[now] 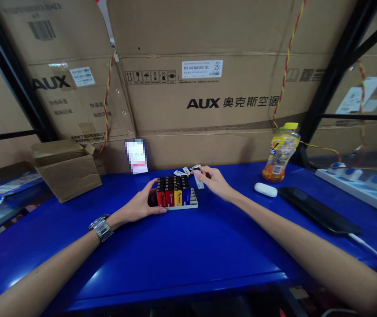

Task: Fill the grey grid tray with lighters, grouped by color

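Observation:
A white tray stands on the blue table, with rows of lighters upright in it: red, yellow and dark blue from left to right. Its right-hand slots hold no lighters. My left hand grips the tray's left end, thumb at the front corner, the other fingers partly hidden behind. Just right of the tray, my right hand is closed with its fingertips on the top of a white lighter, which hangs tilted. Behind the tray lie a few more white lighters, partly hidden.
An open cardboard box sits at the left, and a lit phone leans on the big carton behind. To the right are a drink bottle, a white earbud case, a black charging phone and a power strip.

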